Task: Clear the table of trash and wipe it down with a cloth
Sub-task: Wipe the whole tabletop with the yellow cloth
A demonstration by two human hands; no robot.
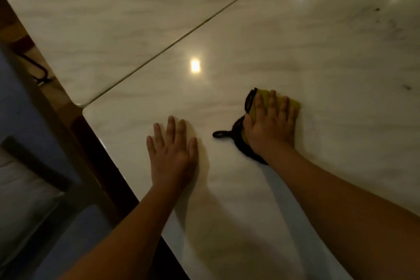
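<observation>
A yellow cloth (293,103) with black trim and a black hanging loop lies on the white marble table (250,63). My right hand (269,124) lies flat on top of the cloth, fingers straight, pressing it onto the tabletop. The loop sticks out to the left of my wrist. My left hand (173,153) rests palm down with spread fingers on the bare marble, to the left of the cloth and near the table's left edge. No trash shows on the tabletop.
A second marble slab (113,18) adjoins the table along a diagonal seam running from upper right to lower left. Small dark specks (377,9) mark the surface at the far right. Beyond the left edge are a dark wooden frame (95,143) and floor.
</observation>
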